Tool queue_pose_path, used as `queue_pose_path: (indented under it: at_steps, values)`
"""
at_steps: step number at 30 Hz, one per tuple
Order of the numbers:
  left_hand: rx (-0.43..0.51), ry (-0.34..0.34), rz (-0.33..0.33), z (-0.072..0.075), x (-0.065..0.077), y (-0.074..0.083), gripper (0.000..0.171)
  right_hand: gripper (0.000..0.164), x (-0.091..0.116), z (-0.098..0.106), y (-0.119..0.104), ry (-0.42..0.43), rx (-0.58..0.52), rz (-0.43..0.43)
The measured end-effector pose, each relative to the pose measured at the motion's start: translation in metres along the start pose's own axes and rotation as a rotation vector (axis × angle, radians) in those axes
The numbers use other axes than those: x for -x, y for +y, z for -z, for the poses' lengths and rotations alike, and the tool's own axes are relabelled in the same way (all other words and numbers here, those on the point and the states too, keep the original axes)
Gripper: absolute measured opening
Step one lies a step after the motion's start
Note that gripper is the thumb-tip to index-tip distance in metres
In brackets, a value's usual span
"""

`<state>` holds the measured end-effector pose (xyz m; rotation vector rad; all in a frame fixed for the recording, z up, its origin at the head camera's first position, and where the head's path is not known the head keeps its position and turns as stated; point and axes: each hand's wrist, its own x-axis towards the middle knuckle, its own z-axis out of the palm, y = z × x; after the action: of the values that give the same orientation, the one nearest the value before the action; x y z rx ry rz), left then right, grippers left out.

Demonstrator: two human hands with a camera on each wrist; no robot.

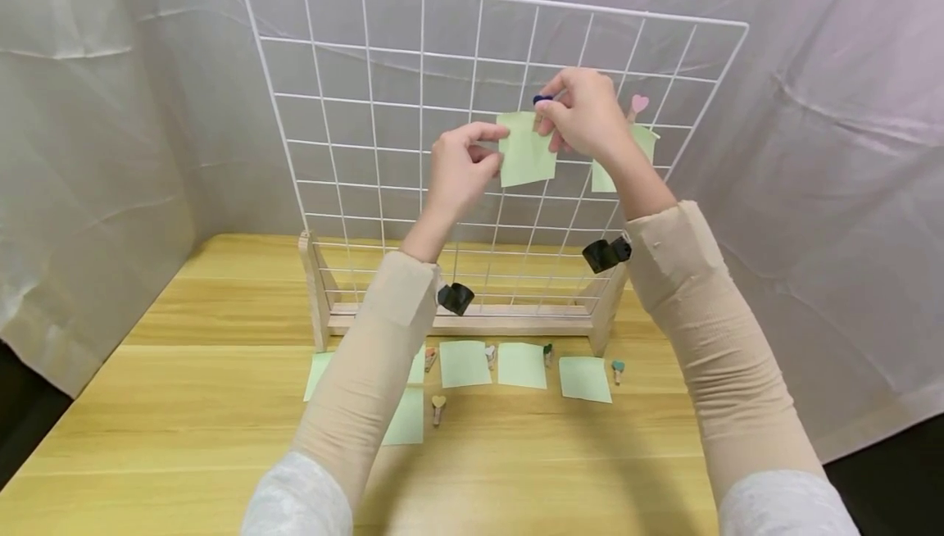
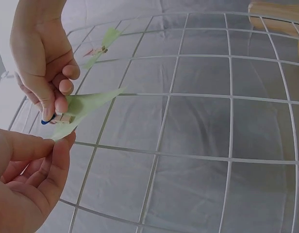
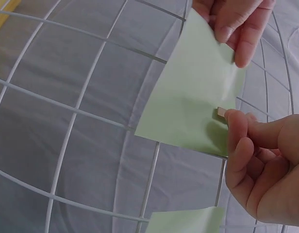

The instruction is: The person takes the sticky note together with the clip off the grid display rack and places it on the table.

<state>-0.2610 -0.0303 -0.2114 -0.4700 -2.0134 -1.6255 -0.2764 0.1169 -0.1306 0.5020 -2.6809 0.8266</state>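
Observation:
A green paper note [image 1: 527,151] lies against the upper right of a white wire grid [image 1: 398,102]. Its left edge is pinched between the thumb and fingers of my left hand [image 1: 460,163]. My right hand [image 1: 586,114] pinches a small wooden clothespin with a dark blue heart [image 1: 542,98] at the note's top edge. In the right wrist view the clothespin's wooden tip [image 3: 221,112] shows over the paper; the rest is behind the fingers. To the right, a second green note [image 1: 645,143] hangs from the grid by a clothespin with a pink heart [image 1: 639,102].
The grid stands in a wooden base [image 1: 472,324] on a wooden table [image 1: 221,429]. Before it lie several green notes [image 1: 522,365] and heart clothespins, among them a yellow one [image 1: 438,410] and a teal one [image 1: 618,369]. Grey cloth [image 1: 170,110] hangs behind.

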Motion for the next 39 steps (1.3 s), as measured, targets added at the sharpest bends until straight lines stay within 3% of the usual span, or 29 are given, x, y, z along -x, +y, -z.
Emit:
queue_pose_path:
  at_steps: [5, 8, 19, 24, 29, 39]
  values:
    - [-0.019, -0.007, 0.011, 0.000, 0.002, 0.000, 0.027, 0.023, 0.003, -0.002, 0.001, 0.010, 0.008, -0.035]
    - [-0.018, 0.001, -0.004, 0.000, 0.004, -0.001, 0.027, 0.021, 0.003, -0.005, 0.003, 0.032, -0.010, -0.008]
    - [-0.008, 0.018, -0.018, 0.006, 0.002, -0.002, 0.028, 0.003, 0.004, -0.004, -0.004, 0.171, -0.234, 0.068]
    - [0.001, 0.007, -0.001, 0.007, 0.002, -0.001, 0.029, 0.018, 0.006, -0.003, -0.005, 0.143, -0.233, 0.060]
    - [0.014, -0.002, 0.014, 0.007, 0.004, 0.003, 0.030, 0.022, 0.008, -0.005, -0.003, 0.164, -0.231, 0.098]
    - [0.080, -0.024, 0.020, 0.008, 0.014, 0.006, 0.029, 0.020, 0.019, -0.003, 0.000, 0.224, -0.394, 0.128]
